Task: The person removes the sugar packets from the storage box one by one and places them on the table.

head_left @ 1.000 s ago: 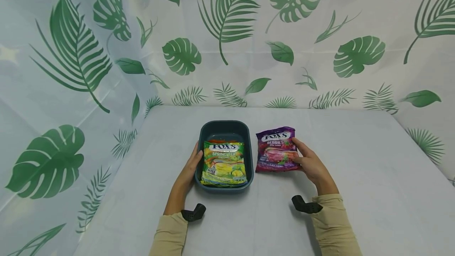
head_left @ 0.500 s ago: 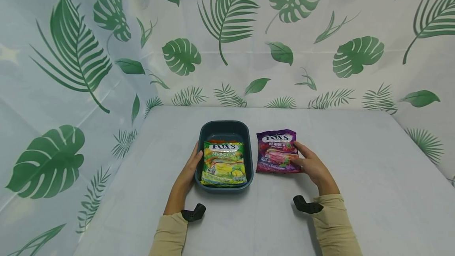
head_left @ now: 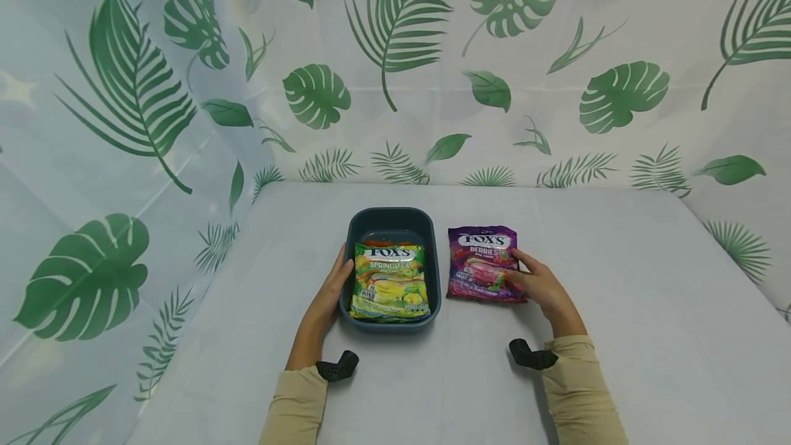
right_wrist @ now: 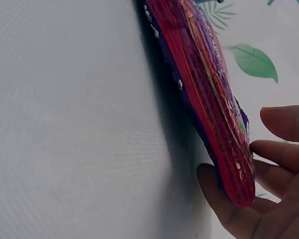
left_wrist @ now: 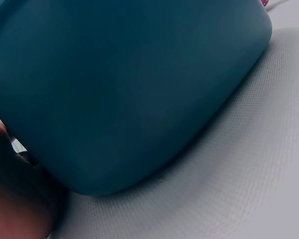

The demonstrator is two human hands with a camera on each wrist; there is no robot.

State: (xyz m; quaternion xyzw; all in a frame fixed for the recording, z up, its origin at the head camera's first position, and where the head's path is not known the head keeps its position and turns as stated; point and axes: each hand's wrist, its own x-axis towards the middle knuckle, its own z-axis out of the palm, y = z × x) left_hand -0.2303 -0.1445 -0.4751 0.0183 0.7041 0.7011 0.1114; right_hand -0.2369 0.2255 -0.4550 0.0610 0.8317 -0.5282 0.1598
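Observation:
A dark teal plastic bin stands on the white table, with a green and yellow Fox's Spring Tea candy bag lying inside it. My left hand holds the bin's left wall, thumb over the rim and fingers along the outside. To the bin's right lies a purple Fox's Berries candy bag. At its right edge is my right hand. In the right wrist view the thumb stands apart from the berries bag, and the other fingers sit loosely around its near end.
Something orange-red shows behind the Spring Tea bag inside the bin; most of it is hidden. A leaf-patterned cloth rises behind the table and on its sides. A black wrist mount sits on each sleeve.
The berries bag has come slightly toward me and straightened, and the right thumb has loosened on it. The left hand and the bin stay where they were.

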